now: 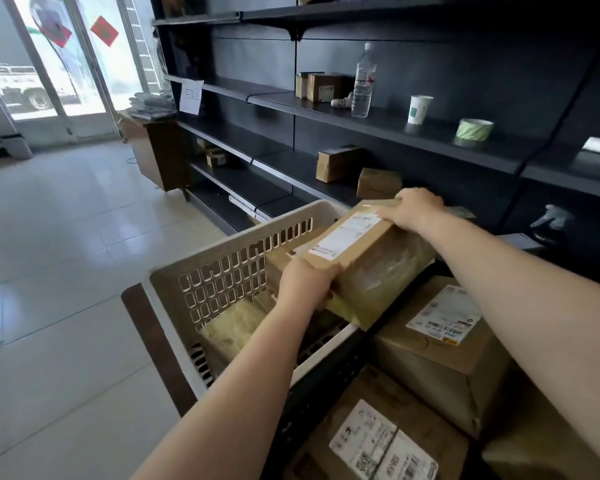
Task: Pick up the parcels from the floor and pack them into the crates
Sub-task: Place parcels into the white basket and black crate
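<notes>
At centre frame the left hand (305,282) grips the near end of a long brown parcel (367,258) while the right hand (412,209) clasps its far end, holding it tilted over the beige slotted crate (222,268), which holds other cardboard parcels. The parcel is tape-wrapped, with a white shipping label (347,237) too blurred to read. At lower right, a black crate (326,386) carries labelled boxes (440,344).

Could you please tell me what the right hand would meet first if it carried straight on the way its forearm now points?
Probably the small brown box on the lower shelf, just past the right hand that grips the parcel. Depth is hard to judge; it might hit the shelf edge first.
</notes>
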`<state>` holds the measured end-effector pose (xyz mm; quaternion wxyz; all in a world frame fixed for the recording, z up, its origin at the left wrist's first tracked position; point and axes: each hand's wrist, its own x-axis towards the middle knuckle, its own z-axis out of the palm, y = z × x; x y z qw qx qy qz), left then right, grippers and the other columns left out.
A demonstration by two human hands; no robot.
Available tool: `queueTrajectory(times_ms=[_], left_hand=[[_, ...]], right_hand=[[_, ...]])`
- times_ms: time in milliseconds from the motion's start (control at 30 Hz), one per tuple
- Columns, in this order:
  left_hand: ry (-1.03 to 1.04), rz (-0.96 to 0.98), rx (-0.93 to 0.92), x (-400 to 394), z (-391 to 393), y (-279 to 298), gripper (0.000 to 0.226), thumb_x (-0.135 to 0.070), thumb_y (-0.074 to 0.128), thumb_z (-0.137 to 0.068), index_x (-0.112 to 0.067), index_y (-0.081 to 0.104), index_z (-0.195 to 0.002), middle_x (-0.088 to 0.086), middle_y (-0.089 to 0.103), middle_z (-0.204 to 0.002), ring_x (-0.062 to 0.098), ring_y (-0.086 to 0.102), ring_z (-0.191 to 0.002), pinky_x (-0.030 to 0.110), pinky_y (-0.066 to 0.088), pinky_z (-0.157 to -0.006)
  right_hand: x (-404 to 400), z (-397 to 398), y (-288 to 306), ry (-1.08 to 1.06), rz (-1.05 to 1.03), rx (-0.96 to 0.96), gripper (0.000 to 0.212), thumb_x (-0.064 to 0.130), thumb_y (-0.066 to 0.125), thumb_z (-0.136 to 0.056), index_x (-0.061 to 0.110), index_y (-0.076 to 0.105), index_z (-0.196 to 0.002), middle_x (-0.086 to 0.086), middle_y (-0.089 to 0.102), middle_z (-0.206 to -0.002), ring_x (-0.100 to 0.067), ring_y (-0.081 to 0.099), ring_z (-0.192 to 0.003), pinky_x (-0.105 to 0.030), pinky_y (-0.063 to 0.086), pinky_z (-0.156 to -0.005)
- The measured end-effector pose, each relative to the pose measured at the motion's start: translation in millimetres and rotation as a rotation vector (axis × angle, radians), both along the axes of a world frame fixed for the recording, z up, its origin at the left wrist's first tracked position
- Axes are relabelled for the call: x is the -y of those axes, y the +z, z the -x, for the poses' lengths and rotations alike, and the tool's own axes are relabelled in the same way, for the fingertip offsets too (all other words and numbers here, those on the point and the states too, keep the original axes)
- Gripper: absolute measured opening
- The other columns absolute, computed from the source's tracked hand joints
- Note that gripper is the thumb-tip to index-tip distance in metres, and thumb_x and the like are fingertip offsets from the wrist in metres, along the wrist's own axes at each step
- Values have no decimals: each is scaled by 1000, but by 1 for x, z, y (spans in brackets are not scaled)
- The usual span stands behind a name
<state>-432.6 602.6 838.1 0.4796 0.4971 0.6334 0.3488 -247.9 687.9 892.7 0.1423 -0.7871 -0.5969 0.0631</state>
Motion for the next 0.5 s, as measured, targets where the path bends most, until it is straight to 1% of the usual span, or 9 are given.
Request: queueTrajectory(times_ms=[67, 167, 200, 267, 333, 367, 433, 467, 500], left_hand=[[35, -46, -35, -7, 8, -3, 20, -26, 64, -83, -10, 58, -72, 12, 70, -79, 30, 70, -78, 42, 60, -69], [78, -15, -46, -16, 17, -14, 10, -18, 62, -83, -18, 53, -82, 0, 61, -72, 22, 66, -69, 32, 58, -59], [83, 5, -64, -18, 17, -22, 8, -15, 62, -84, -18, 54, -84, -1, 60, -72, 20, 64, -67, 32, 57, -60], [56, 20, -100, -20, 16, -41, 1, -13, 62, -83, -13, 61, -83, 0, 62, -74, 20, 62, -70, 32, 56, -66], [-22, 31, -173, -20, 12, -57, 7, -14, 65, -82, -8, 65, -79, 1, 63, -74, 19, 61, -76, 25, 48, -62], [-75, 39, -214, -19, 8, -62, 11, -15, 65, -81, -5, 67, -85, 3, 65, -79, 20, 62, -82, 23, 43, -62], [-156, 40, -290, -19, -2, -68, 23, -18, 61, -84, -5, 65, -103, 9, 67, -102, 25, 61, -99, 23, 39, -68], [-163, 30, -322, -18, -5, -68, 25, -21, 59, -85, -8, 63, -107, 9, 65, -110, 26, 59, -103, 23, 39, -71], [-150, 18, -350, -17, -7, -67, 28, -23, 57, -86, -12, 60, -111, 7, 63, -115, 25, 58, -105, 24, 40, -74]], right_hand=[[-1, 0, -19, 17, 25, -88, 62, 51, 54, -87, 10, 49, -133, -15, 49, -136, -36, 46, -121, -44, 41, -101], [-5, 8, -48, 23, 39, -152, 65, 52, 51, -88, 11, 43, -138, -14, 45, -139, -33, 46, -123, -41, 41, -100], [-8, 13, -56, 28, 23, -155, 64, 52, 52, -89, 12, 42, -137, -15, 45, -137, -33, 46, -122, -40, 42, -98], [-15, 20, -71, 34, -7, -161, 59, 48, 54, -89, 13, 42, -136, -15, 44, -133, -33, 46, -119, -40, 43, -92], [-19, 20, -84, 19, 59, -141, 56, 42, 55, -89, 15, 40, -136, -15, 41, -133, -32, 47, -117, -40, 45, -90], [-18, 19, -91, 16, 140, -102, 57, 39, 57, -89, 15, 38, -137, -15, 38, -135, -32, 47, -116, -41, 45, -92], [-12, 21, -105, 60, 308, -20, 59, 36, 56, -88, 16, 37, -139, -15, 31, -142, -32, 42, -122, -42, 42, -98], [-8, 24, -111, 93, 338, -9, 58, 35, 54, -89, 17, 36, -141, -13, 30, -146, -32, 38, -127, -44, 40, -102], [-3, 27, -115, 120, 317, -18, 56, 33, 52, -89, 19, 36, -142, -11, 31, -147, -31, 34, -132, -45, 37, -105]])
